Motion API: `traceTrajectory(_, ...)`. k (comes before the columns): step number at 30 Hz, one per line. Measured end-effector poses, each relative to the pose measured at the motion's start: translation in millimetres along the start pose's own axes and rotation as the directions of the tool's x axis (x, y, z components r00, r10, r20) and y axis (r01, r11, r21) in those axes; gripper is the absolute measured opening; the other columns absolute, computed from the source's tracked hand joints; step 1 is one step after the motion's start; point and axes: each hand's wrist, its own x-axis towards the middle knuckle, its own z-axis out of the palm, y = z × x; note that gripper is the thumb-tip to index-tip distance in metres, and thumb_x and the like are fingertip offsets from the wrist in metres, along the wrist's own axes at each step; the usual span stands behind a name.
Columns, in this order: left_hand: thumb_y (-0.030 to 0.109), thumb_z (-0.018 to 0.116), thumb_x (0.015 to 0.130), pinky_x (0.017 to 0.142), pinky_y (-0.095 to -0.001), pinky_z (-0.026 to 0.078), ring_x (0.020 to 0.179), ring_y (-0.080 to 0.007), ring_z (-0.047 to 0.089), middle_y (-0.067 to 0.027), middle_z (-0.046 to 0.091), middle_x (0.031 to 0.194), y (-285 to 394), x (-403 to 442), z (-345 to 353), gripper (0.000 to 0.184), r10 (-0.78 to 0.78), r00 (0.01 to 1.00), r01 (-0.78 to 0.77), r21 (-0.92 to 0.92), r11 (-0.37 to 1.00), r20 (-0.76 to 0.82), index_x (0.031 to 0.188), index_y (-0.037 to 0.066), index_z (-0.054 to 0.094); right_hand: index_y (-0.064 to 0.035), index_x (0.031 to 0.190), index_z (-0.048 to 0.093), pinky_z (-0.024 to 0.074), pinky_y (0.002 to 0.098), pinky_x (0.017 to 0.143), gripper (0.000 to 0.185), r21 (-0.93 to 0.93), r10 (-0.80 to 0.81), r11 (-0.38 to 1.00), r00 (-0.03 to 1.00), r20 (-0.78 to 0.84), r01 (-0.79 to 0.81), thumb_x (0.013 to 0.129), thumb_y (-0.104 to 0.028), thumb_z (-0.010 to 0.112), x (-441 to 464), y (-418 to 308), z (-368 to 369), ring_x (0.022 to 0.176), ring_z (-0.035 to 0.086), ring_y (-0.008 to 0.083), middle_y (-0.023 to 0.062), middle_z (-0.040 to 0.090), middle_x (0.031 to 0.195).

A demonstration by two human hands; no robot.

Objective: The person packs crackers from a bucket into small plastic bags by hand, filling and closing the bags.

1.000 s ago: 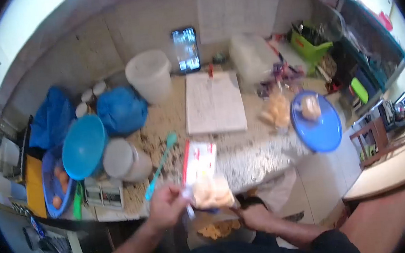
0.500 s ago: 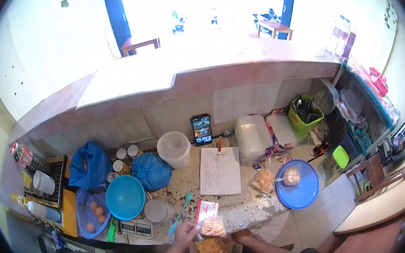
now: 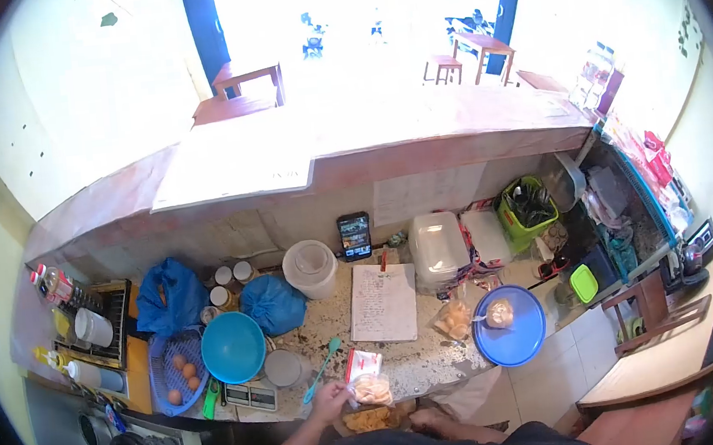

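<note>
My left hand (image 3: 330,401) pinches the edge of a clear plastic bag (image 3: 371,389) holding pale orange pieces, at the counter's front edge. Under the bag lies a red and white packet (image 3: 362,363). Just below is a container of orange-yellow pieces (image 3: 369,420), partly hidden by my body. My right hand (image 3: 431,420) is closed at that container's right side; what it grips, if anything, is too small to make out. A turquoise spoon (image 3: 325,368) lies left of the packet, and a written notebook (image 3: 383,302) lies behind it.
On the right are a blue lid (image 3: 510,325) with a filled bag on it and another filled bag (image 3: 453,319). Left stand a turquoise bowl (image 3: 233,348), a basket of eggs (image 3: 163,382) and a scale (image 3: 251,398). A phone (image 3: 355,236) leans at the back.
The view has tilted upward, showing the ledge and doorway beyond. The filled bag remains in my left hand at the counter's edge, and my right hand stays by the container.
</note>
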Motion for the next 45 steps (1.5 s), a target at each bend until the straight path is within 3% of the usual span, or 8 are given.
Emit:
traceTrajectory(3,0.008,0.056,0.089,0.068,-0.0256,0.049,0.072,-0.0136,0.063,-0.0077,0.065,0.080,2,4,-8,0.008,-0.090,0.995,0.089,0.026,0.996,0.048,0.090,0.001,0.057,-0.0019,0.097,0.067,0.0509,0.0426,0.075,0.038,0.038,0.105,0.994,0.994,0.014,-0.105,0.080,-0.036,0.060,-12,-30,-14,0.089,0.065,0.0328,0.0193,0.066,0.097)
traceTrajectory(5,0.010,0.057,0.089,0.067,-0.0247,0.049,0.072,-0.0123,0.062,-0.0072,0.065,0.081,9,7,-10,0.009,-0.055,0.985,0.050,0.034,0.998,0.164,0.091,0.002,0.057,-0.0002,0.106,0.063,0.0499,0.0417,0.078,0.041,-0.063,0.023,0.998,0.999,0.022,-0.022,0.083,-0.033,0.056,6,-18,-2,0.091,0.064,0.0329,0.0198,0.064,0.105)
traceTrajectory(7,0.011,0.058,0.089,0.064,-0.0238,0.048,0.071,-0.0109,0.062,-0.0065,0.066,0.081,6,10,-12,0.009,-0.053,0.988,0.045,0.053,0.998,0.146,0.091,0.002,0.057,-0.0002,0.106,0.063,0.0499,0.0416,0.079,0.041,-0.024,0.042,0.999,0.999,0.026,-0.041,0.083,-0.033,0.056,2,-33,-8,0.091,0.064,0.0328,0.0198,0.064,0.105)
traceTrajectory(9,0.013,0.058,0.089,0.062,-0.0230,0.046,0.071,-0.0093,0.061,-0.0054,0.066,0.080,12,12,-17,0.011,-0.075,0.971,0.022,0.230,0.973,0.227,0.092,0.002,0.057,-0.0002,0.107,0.062,0.0499,0.0416,0.079,0.041,-0.003,0.060,0.998,0.998,0.026,-0.060,0.083,-0.033,0.056,-1,-45,-12,0.091,0.064,0.0328,0.0199,0.064,0.105)
traceTrajectory(14,0.015,0.059,0.089,0.060,-0.0216,0.044,0.069,-0.0064,0.059,-0.0035,0.065,0.077,20,10,-16,0.013,-0.084,0.964,0.048,0.147,0.988,0.252,0.090,0.002,0.057,-0.0002,0.108,0.062,0.0498,0.0414,0.079,0.042,0.014,0.086,0.996,0.996,0.016,-0.087,0.083,-0.033,0.056,-4,-57,-26,0.091,0.064,0.0326,0.0200,0.064,0.105)
traceTrajectory(26,0.014,0.058,0.090,0.059,-0.0221,0.044,0.068,-0.0069,0.060,-0.0044,0.066,0.076,36,10,-14,0.012,-0.138,0.966,0.089,0.221,0.971,0.220,0.091,0.002,0.057,-0.0001,0.110,0.060,0.0496,0.0411,0.079,0.043,0.032,0.108,0.994,0.994,0.003,-0.108,0.083,-0.032,0.055,-4,-62,-38,0.092,0.064,0.0321,0.0204,0.064,0.106)
traceTrajectory(37,0.014,0.058,0.090,0.061,-0.0234,0.047,0.070,-0.0102,0.063,-0.0061,0.067,0.078,25,11,-15,0.015,-0.054,0.981,0.005,0.259,0.966,0.185,0.094,0.000,0.057,-0.0001,0.113,0.058,0.0495,0.0408,0.079,0.044,0.055,0.102,0.993,0.995,-0.003,-0.102,0.083,-0.032,0.055,8,-63,-44,0.092,0.064,0.0317,0.0208,0.063,0.107)
traceTrajectory(45,0.014,0.059,0.089,0.062,-0.0234,0.047,0.070,-0.0091,0.062,-0.0059,0.068,0.078,11,7,-15,0.013,-0.035,0.981,0.000,0.179,0.984,0.192,0.093,0.002,0.058,-0.0001,0.114,0.057,0.0494,0.0405,0.080,0.044,0.072,0.094,0.993,0.996,-0.011,-0.093,0.083,-0.032,0.055,16,-63,-43,0.092,0.063,0.0314,0.0210,0.063,0.107)
